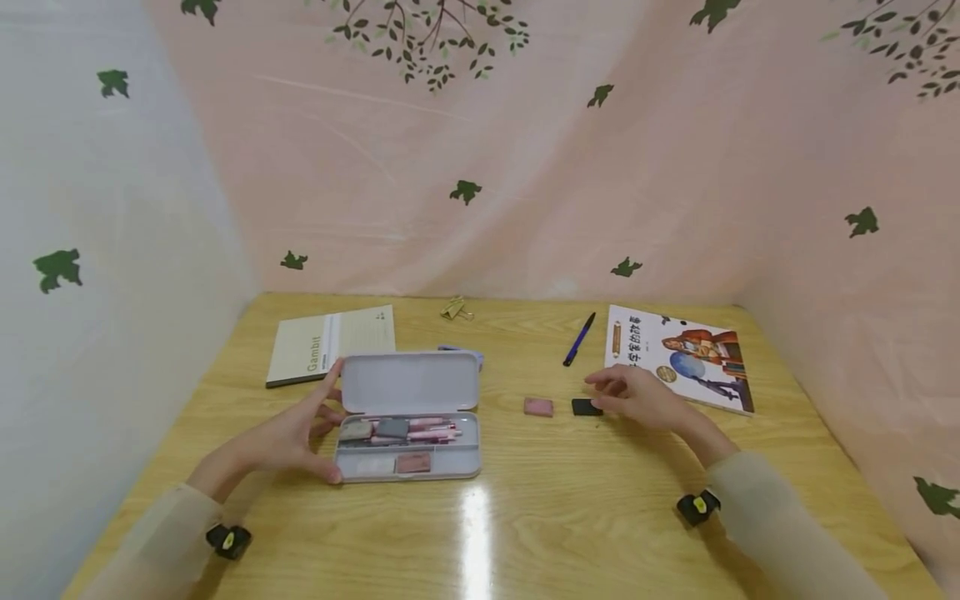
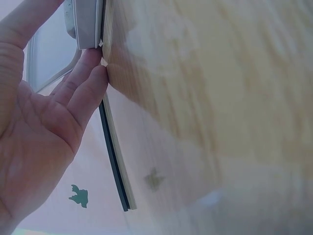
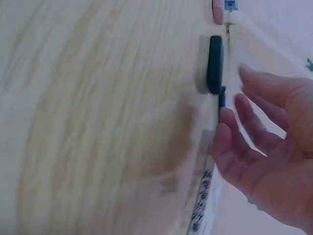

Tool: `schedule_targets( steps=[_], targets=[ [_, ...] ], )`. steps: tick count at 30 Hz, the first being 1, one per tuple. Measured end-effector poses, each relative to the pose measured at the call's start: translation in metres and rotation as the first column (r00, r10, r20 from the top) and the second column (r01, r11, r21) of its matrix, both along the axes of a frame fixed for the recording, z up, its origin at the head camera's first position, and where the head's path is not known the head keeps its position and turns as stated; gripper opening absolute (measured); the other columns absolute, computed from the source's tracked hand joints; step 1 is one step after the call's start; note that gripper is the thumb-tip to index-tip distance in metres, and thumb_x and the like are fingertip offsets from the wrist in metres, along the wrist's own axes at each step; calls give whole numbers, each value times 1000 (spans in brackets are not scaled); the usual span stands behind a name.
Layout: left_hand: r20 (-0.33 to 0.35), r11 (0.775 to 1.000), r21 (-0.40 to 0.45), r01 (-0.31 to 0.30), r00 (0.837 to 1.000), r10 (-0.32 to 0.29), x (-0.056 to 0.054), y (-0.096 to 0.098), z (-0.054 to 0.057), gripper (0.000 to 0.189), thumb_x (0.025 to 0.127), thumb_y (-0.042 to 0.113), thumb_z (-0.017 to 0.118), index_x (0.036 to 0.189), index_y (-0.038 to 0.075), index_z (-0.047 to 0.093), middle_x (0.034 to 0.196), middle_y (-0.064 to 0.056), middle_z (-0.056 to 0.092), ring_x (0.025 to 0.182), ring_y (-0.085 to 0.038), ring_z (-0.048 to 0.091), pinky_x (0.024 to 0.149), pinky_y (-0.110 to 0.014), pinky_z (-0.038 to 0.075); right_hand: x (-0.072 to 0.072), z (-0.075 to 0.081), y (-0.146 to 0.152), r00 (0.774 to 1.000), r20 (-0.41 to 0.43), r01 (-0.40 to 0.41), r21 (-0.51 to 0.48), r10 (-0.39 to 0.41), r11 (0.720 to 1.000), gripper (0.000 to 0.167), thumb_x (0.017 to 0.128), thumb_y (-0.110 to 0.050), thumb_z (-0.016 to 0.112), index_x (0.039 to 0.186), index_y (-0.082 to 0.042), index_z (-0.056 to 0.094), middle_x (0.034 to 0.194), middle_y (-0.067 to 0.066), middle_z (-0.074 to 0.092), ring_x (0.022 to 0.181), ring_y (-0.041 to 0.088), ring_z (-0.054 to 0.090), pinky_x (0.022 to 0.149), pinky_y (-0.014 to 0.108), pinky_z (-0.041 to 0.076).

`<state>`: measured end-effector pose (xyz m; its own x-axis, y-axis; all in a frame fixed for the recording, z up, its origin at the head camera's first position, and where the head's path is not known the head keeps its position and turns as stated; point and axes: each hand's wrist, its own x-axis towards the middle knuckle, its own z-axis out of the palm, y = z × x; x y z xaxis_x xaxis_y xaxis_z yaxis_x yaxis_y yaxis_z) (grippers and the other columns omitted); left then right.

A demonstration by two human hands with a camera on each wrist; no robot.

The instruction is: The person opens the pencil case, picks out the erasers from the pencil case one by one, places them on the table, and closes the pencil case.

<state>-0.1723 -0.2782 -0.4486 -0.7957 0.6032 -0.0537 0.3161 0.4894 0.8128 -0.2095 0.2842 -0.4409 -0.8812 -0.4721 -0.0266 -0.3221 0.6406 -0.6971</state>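
An open white pencil case [image 1: 459, 467] lies on the table with its lid [image 1: 410, 383] tipped back. Inside are pink pens [image 1: 431, 433], a dark grey block [image 1: 392, 427] and a pinkish eraser [image 1: 413, 462]. My left hand [image 1: 281, 437] holds the case's left side, thumb at the near corner and fingers by the lid. A black eraser [image 1: 584, 407] lies on the table to the right, beside a pink eraser [image 1: 537, 407]. Over the black one hovers my right hand [image 1: 637, 398], fingers loosely bent; the right wrist view shows a gap between them and the eraser [image 3: 214, 64].
A notebook [image 1: 360, 329] lies at the back left, and a gold binder clip [image 1: 453, 308] near the back edge. Behind the lid a bluish object [image 1: 480, 360] is mostly hidden. A blue pen [image 1: 579, 340] and an illustrated book [image 1: 705, 367] are at the back right.
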Motion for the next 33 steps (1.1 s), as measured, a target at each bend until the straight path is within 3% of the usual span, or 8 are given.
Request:
schedule_targets(
  steps=[5,12,17,24,28,33],
  targets=[
    [39,1000,2,-20,999,20,3,-2,-1,150,66,28,97,158,38,-22,143,-22,33,127,-38,53,112,-55,36,5,10,-23,989,-142,23,-54,-30,998,39,97,-14,71,132,2,64,109,16,67,93,22,67,73,30,60],
    [52,999,-16,-30,998,31,2,-1,1,149,67,29,97,157,41,-22,145,-20,32,128,-36,52,113,-53,35,19,28,-78,966,-253,-83,-124,49,989,42,94,-14,75,132,-2,65,110,11,69,92,19,66,73,33,61],
    [48,999,-34,-27,998,29,2,0,2,148,69,30,96,158,39,-22,145,-20,32,127,-36,52,113,-57,35,23,32,-120,959,-246,-181,-142,143,973,46,93,-16,77,134,-2,64,112,11,69,95,26,67,76,32,61],
    [27,1000,-14,-9,1000,9,1,2,2,147,70,26,95,158,36,-23,144,-24,32,126,-39,53,111,-61,36,14,22,-169,956,-141,-286,-243,257,927,46,94,-13,74,134,6,61,124,22,66,106,36,67,84,32,61],
    [35,1000,-12,-17,999,18,0,1,1,149,69,28,96,158,37,-23,144,-22,33,126,-37,53,112,-58,37,12,15,-192,946,-90,-323,-255,310,912,44,95,-10,73,133,7,62,126,22,66,108,35,67,87,29,60],
    [41,1000,-3,-23,999,23,0,0,0,150,67,28,97,158,38,-22,144,-20,33,126,-36,53,112,-56,37,12,9,-218,938,-66,-345,-160,339,925,39,95,-16,74,129,2,67,123,14,70,105,21,70,86,22,58]
  ],
)
